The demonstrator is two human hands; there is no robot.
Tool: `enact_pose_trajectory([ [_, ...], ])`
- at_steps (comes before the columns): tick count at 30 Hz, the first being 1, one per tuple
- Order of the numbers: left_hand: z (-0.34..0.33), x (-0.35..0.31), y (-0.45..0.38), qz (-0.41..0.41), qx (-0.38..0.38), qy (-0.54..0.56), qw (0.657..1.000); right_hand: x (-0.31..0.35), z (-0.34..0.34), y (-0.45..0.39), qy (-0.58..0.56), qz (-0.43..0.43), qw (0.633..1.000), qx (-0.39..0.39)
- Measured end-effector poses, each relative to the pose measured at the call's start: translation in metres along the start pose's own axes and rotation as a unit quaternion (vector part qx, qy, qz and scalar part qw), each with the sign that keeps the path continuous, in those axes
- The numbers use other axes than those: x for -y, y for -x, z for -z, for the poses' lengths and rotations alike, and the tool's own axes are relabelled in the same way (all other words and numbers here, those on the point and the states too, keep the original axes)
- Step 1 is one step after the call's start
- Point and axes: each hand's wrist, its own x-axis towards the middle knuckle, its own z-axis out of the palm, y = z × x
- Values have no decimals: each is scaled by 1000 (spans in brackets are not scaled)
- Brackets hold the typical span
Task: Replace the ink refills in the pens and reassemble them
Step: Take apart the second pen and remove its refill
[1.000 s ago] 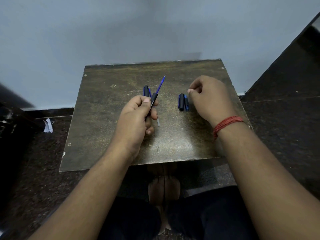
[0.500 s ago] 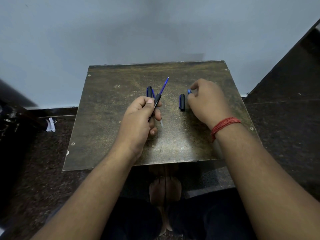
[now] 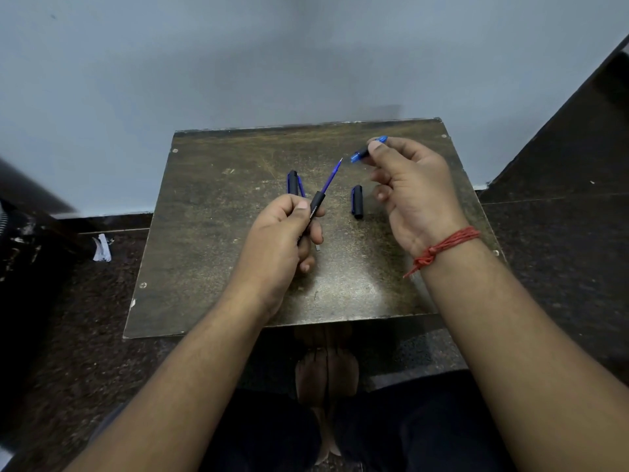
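Pinching a short translucent blue nose cone with black collar (image 3: 366, 152), the right hand (image 3: 413, 192) closes thumb and forefinger on it, its open end turned toward the thin blue refill (image 3: 331, 175), presumably to thread over the tip. Left hand (image 3: 282, 236) is wrapped tight round the matte black barrel (image 3: 313, 212), refill angled up for access. Two smooth black-and-blue caps (image 3: 357, 201) lie on the scuffed brown wooden board (image 3: 211, 233).

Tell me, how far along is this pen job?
Partway. The left hand grips a black barrel with the blue refill already in and sticking out. The right hand holds the blue tip piece near it, not yet fitted. A cap and another cap or pen part lie on the table, waiting.
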Motion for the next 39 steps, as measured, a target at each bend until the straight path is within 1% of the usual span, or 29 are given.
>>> enact_pose_trajectory([
  [4,-1,1,0,1,12,4,1000,-1,1,-2,6,9,1000,-7],
  [14,-2,0,0,5,17,6,1000,-4,0,0,73,40,996,27],
  [21,-2,0,1,8,15,6,1000,-6,-2,3,106,44,990,82],
  [26,-2,-2,2,12,14,13,1000,-7,-6,7,136,39,982,125],
  [33,0,-2,2,23,5,48,999,-7,-8,10,137,19,979,151],
  [39,-1,-2,2,19,0,39,999,-5,-10,10,116,-19,978,170],
])
